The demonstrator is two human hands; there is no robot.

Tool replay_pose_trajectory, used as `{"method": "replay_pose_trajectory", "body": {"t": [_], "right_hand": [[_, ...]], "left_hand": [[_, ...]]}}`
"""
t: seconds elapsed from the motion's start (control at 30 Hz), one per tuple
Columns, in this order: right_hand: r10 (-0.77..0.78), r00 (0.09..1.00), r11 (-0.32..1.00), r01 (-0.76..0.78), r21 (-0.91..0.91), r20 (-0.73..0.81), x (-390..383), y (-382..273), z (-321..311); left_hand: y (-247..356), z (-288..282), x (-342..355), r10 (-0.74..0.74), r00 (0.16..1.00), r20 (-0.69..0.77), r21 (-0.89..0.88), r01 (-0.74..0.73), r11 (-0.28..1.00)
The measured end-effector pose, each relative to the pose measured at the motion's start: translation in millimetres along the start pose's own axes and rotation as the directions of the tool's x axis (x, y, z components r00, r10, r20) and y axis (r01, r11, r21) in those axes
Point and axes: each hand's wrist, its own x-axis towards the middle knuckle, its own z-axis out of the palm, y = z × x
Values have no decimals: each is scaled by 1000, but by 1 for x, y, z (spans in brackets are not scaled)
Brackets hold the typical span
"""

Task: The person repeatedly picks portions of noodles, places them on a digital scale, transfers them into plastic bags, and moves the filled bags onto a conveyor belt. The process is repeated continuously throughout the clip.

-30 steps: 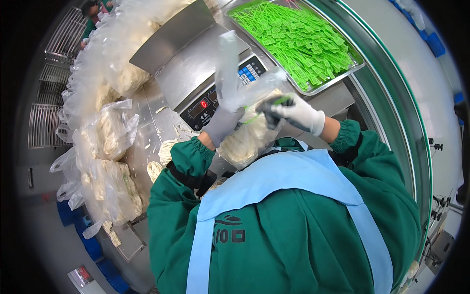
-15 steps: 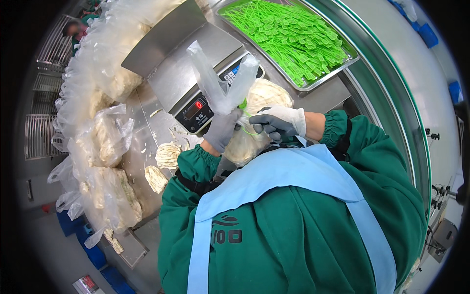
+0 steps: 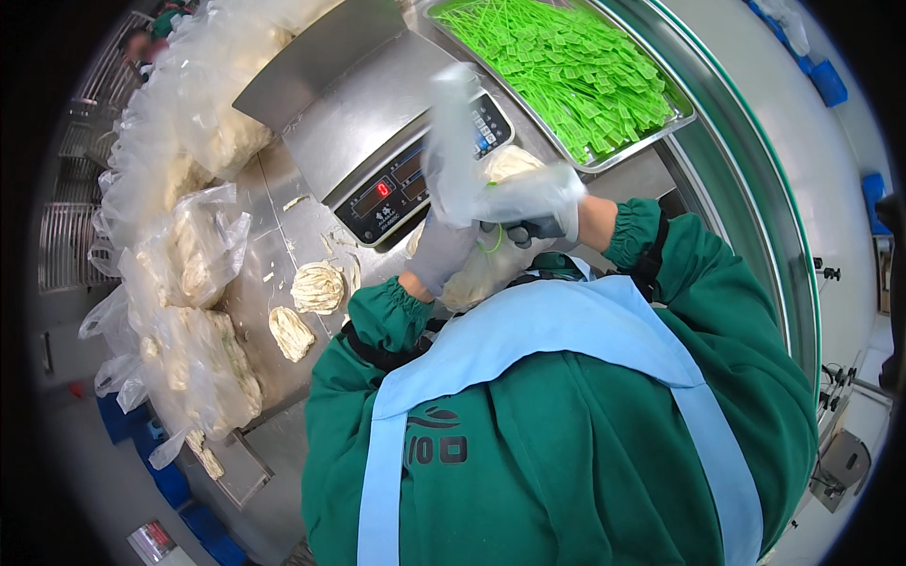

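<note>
Left hand (image 3: 444, 250), grey-gloved: fingers closed round the neck of a clear plastic bag (image 3: 467, 286), back of the hand up, wrist bent inward, forearm angled in from the lower left. I judge that it holds there because the film bunches narrowest at the neck.

Right hand (image 3: 547, 226), gloved: just beside the left, fingers curled by the green cable tie (image 3: 493, 241) looped at the neck. Loose film covers part of it; I cannot tell whether it pinches tie or film.

Bag: below and between both hands, close to the blue apron (image 3: 566, 321), which probably steadies it; pale contents within. Its loose top (image 3: 455, 141) stands beyond the left hand, blurred.

Digital scale (image 3: 377, 198): just beyond the left hand, display facing me.

Steel tray (image 3: 696, 118) of green cable ties (image 3: 566, 75): beyond the right hand, seemingly placed for that reach.

Noodle-like bundles, two (image 3: 318, 289) (image 3: 291, 333): left of the left hand, bare on the steel table (image 3: 278, 241).

Filled bags (image 3: 203, 358): farther left, heaped together.
</note>
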Motion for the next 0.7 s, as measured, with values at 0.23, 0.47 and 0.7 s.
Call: {"method": "replay_pose_trajectory", "body": {"t": [0.23, 0.47, 0.7], "right_hand": [[-37, 989, 857, 106, -505, 145, 15, -15, -29], [-705, 707, 214, 279, -936, 50, 35, -3, -9], [-362, 885, 925, 379, 2, -293, 94, 8, 12]], "left_hand": [[16, -2, -14, 148, 984, 99, 91, -157, 983], [25, -9, -7, 345, 935, 81, 162, -354, 921], [22, -16, -5, 262, 951, 163, -5, -265, 964]]}}
